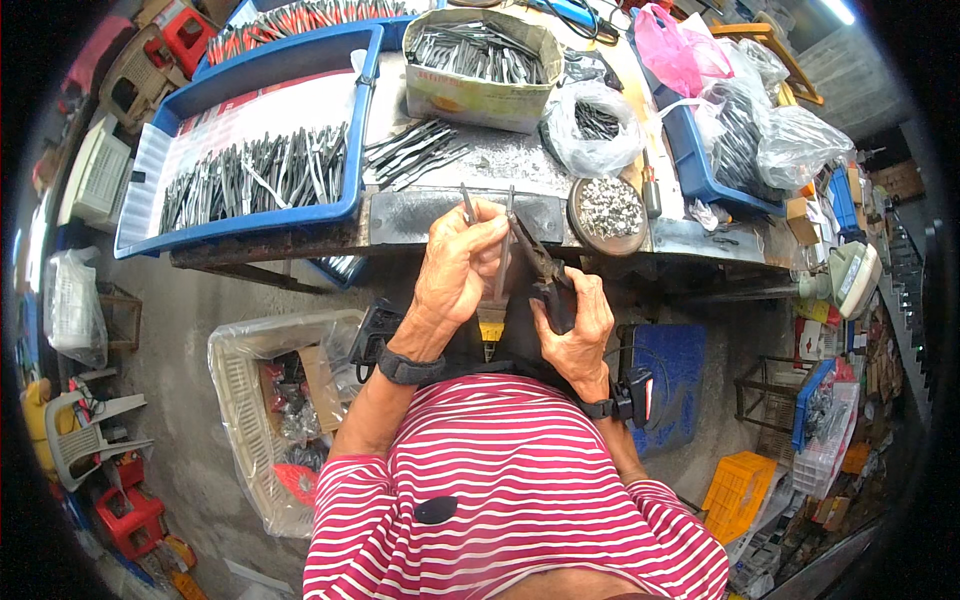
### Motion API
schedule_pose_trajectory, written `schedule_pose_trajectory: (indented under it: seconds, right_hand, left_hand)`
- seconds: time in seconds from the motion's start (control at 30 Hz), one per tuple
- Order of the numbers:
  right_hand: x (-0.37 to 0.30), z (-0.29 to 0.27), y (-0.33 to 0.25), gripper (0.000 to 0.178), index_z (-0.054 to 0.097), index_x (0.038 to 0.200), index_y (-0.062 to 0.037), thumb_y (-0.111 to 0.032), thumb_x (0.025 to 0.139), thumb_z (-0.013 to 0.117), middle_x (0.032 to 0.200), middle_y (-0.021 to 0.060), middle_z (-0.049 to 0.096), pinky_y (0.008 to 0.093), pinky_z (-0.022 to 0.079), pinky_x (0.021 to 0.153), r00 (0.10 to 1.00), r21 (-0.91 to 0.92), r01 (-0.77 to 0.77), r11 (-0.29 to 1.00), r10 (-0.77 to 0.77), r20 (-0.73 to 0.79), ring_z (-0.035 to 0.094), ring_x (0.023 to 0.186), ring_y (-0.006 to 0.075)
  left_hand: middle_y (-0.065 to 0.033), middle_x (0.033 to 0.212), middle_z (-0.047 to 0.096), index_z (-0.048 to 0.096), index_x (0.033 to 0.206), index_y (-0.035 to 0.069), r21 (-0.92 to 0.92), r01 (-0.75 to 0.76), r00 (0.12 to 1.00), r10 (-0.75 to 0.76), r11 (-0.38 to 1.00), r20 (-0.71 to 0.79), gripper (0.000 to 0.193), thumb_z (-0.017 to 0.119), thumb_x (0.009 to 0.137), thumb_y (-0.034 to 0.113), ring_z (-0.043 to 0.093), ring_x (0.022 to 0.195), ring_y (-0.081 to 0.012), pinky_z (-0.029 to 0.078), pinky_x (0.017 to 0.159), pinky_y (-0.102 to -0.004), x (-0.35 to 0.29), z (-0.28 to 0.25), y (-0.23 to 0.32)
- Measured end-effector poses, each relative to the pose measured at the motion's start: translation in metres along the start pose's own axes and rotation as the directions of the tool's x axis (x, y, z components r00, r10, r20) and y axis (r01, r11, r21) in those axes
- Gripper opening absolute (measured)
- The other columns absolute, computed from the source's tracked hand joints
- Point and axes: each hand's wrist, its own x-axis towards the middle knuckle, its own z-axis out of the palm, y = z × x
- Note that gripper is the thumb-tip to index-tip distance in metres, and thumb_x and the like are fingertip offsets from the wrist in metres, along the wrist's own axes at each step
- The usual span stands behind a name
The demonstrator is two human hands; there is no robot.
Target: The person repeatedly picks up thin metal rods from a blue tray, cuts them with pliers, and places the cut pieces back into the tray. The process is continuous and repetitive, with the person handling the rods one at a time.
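Observation:
My left hand (460, 255) is closed in a pinch on a slim metal piece (467, 204), whose dark tip sticks up past my fingers. In my right hand (582, 330) is a pair of dark, worn pliers (540, 262), its handles wrapped by my fingers. The pliers' jaws are beside my left fingertips, by another upright thin metal strip (507, 245); whether they grip it I cannot tell. Ahead, a loose pile of similar dark and silver metal pieces (412, 155) lies on the bench (480, 165). To the right is a round dish (640, 236) of small silvery parts.
A blue tray (240, 228) of slender metal pieces occupies the bench's left; an open carton (470, 100) of more stands behind. At right are a screwdriver (651, 190), a clear plastic bag (595, 150) and a blue bin (690, 145). A plastic-lined basket (240, 400) stands on the floor.

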Motion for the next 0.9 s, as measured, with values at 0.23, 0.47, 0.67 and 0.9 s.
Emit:
schedule_pose_trajectory:
  seconds: [0.23,0.47,0.67,0.9]
  right_hand:
    - [-0.005,-0.001,-0.005,0.045,0.052,0.107,0.0009,-0.008,0.069,0.074,0.086,0.0149,0.053,0.0349,0.045,0.065,0.971,0.227,-0.220,0.949,0.189,0.149,0.054,0.071,0.0286]
    - [0.005,-0.028,-0.005,0.037,0.059,0.097,0.0008,-0.025,0.073,0.071,0.071,0.0000,0.053,0.0220,0.039,0.056,0.755,0.510,-0.630,0.586,0.306,0.580,0.048,0.063,0.0070]
    - [0.001,-0.037,0.003,0.045,0.056,0.099,0.0088,-0.020,0.068,0.070,0.071,0.0051,0.052,0.0221,0.030,0.046,0.554,0.576,-0.817,-0.007,0.264,0.789,0.041,0.055,0.0091]
    - [-0.003,-0.028,0.006,0.048,0.053,0.107,0.0091,-0.024,0.075,0.069,0.082,0.0070,0.055,0.0222,0.035,0.052,0.582,0.613,-0.778,-0.139,0.211,0.786,0.046,0.065,0.0108]
  left_hand:
    - [0.0012,0.069,0.051,0.055,0.088,0.002,0.248,-0.219,0.964,0.248,0.944,-0.095,0.005,0.059,0.089,0.006,0.039,0.054,-0.0046,0.032,0.050,-0.0185,-0.006,0.016,-0.016]
    - [-0.0163,0.084,0.055,0.054,0.092,-0.003,0.809,-0.567,0.518,0.696,-0.157,0.498,0.019,0.058,0.074,-0.008,0.055,0.067,-0.0277,0.047,0.062,-0.0315,0.004,0.019,-0.023]
    - [-0.0188,0.092,0.056,0.055,0.099,-0.008,0.584,-0.673,0.467,0.352,-0.454,0.811,0.039,0.058,0.060,-0.001,0.056,0.074,-0.0312,0.047,0.063,-0.0375,0.006,0.010,-0.006]
    - [-0.0167,0.092,0.058,0.055,0.096,-0.002,0.725,-0.515,0.572,0.447,-0.457,0.688,0.026,0.057,0.070,-0.002,0.057,0.079,-0.0324,0.047,0.068,-0.0385,0.013,0.016,-0.005]
